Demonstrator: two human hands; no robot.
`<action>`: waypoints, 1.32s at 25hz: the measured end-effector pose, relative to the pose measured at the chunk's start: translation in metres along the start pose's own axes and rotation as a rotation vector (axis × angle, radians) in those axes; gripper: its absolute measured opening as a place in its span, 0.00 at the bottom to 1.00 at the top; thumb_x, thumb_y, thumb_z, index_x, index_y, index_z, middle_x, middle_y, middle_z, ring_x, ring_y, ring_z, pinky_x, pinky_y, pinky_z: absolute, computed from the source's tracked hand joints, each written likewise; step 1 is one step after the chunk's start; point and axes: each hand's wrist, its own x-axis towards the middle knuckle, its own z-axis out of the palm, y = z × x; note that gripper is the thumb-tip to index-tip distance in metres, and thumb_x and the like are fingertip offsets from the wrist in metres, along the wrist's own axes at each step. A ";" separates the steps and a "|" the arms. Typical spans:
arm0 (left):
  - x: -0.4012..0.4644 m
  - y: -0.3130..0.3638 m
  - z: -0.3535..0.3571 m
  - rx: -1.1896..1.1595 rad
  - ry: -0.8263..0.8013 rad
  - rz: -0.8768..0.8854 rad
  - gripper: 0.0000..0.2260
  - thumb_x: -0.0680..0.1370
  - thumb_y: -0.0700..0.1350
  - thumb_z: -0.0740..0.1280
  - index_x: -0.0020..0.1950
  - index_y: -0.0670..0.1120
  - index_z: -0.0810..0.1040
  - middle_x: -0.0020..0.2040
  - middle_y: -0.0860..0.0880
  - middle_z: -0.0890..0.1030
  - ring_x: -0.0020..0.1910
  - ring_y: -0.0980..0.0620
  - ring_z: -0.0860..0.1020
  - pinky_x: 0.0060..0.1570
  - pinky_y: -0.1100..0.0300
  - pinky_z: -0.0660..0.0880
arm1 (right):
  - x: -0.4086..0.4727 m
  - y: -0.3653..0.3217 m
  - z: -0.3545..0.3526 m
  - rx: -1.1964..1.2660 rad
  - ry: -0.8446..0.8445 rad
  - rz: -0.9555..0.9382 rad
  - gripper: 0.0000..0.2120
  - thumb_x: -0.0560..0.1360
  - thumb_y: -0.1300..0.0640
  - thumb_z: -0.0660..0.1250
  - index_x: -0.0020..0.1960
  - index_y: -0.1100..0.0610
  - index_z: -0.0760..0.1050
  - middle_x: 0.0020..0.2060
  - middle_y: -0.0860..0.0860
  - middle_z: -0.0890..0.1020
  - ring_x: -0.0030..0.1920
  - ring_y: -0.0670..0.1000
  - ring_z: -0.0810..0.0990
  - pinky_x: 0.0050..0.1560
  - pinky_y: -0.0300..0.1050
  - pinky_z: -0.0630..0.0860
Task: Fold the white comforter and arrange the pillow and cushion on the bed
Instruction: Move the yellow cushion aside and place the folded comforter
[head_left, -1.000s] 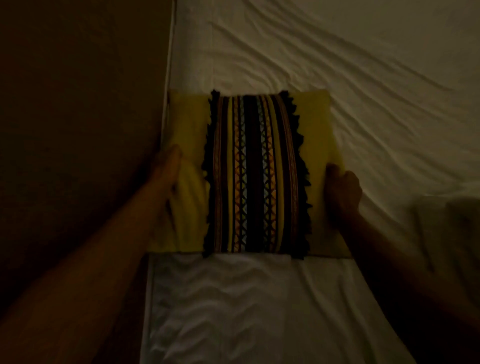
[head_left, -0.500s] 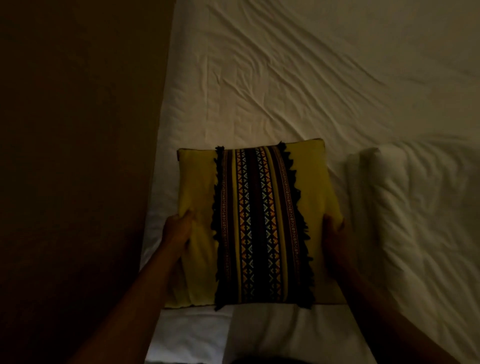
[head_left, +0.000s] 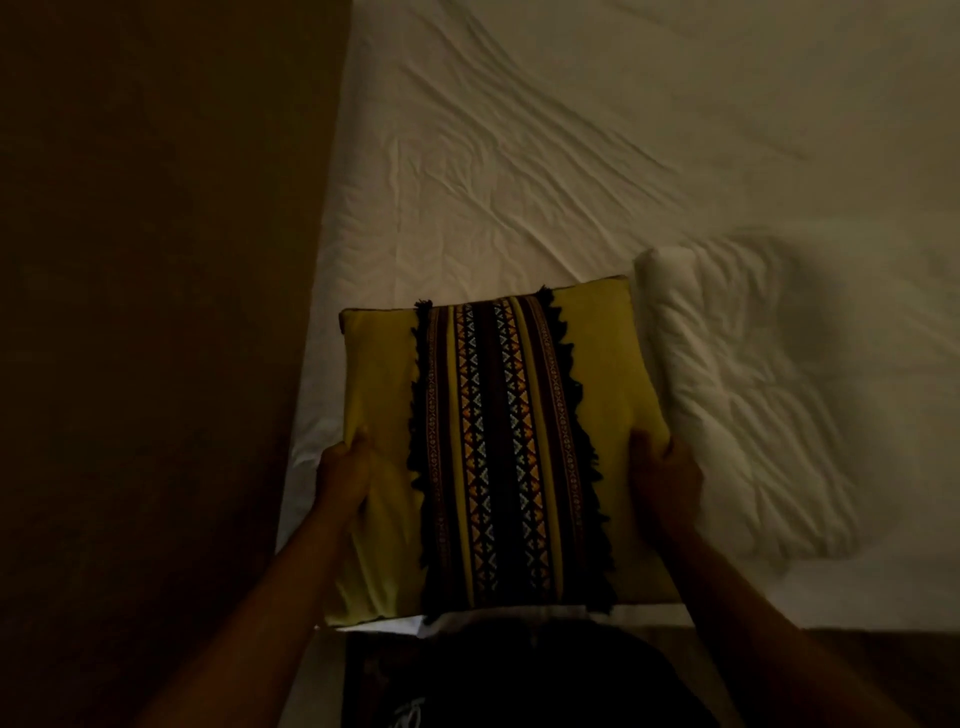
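A yellow cushion (head_left: 597, 374) with a dark patterned centre strip and black fringe is held over the near left part of the bed. My left hand (head_left: 345, 475) grips its left side and my right hand (head_left: 662, 467) grips its right side. A white pillow (head_left: 737, 395) lies on the sheet directly right of the cushion. The room is dim. I cannot make out a folded comforter.
The bed (head_left: 519, 156) is covered by a wrinkled white sheet stretching far and right. A dark brown surface (head_left: 156, 312) borders the bed on the left. My dark shirt (head_left: 519, 680) fills the bottom centre.
The cushion, gripped on both sides, has shifted toward me relative to the bed. The white pillow has come into view at the right as my head moved.
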 end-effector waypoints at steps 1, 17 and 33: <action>-0.020 0.006 -0.001 0.001 -0.020 0.033 0.29 0.77 0.64 0.62 0.68 0.44 0.73 0.60 0.44 0.78 0.58 0.41 0.77 0.62 0.42 0.75 | -0.010 0.003 -0.007 0.005 0.025 -0.011 0.32 0.76 0.36 0.60 0.67 0.59 0.71 0.61 0.59 0.78 0.58 0.61 0.78 0.58 0.56 0.74; -0.149 0.012 0.114 0.318 -0.436 0.485 0.17 0.81 0.58 0.61 0.40 0.48 0.76 0.40 0.47 0.79 0.41 0.46 0.78 0.49 0.51 0.77 | -0.113 0.144 -0.163 0.280 0.474 0.205 0.22 0.73 0.35 0.59 0.48 0.54 0.73 0.44 0.54 0.80 0.43 0.57 0.80 0.44 0.55 0.79; -0.419 -0.042 0.419 0.524 -0.613 0.696 0.21 0.80 0.60 0.62 0.45 0.42 0.77 0.43 0.43 0.80 0.46 0.42 0.80 0.47 0.47 0.78 | -0.063 0.366 -0.454 0.597 0.696 0.381 0.14 0.74 0.41 0.62 0.51 0.51 0.70 0.42 0.46 0.76 0.47 0.57 0.79 0.51 0.61 0.79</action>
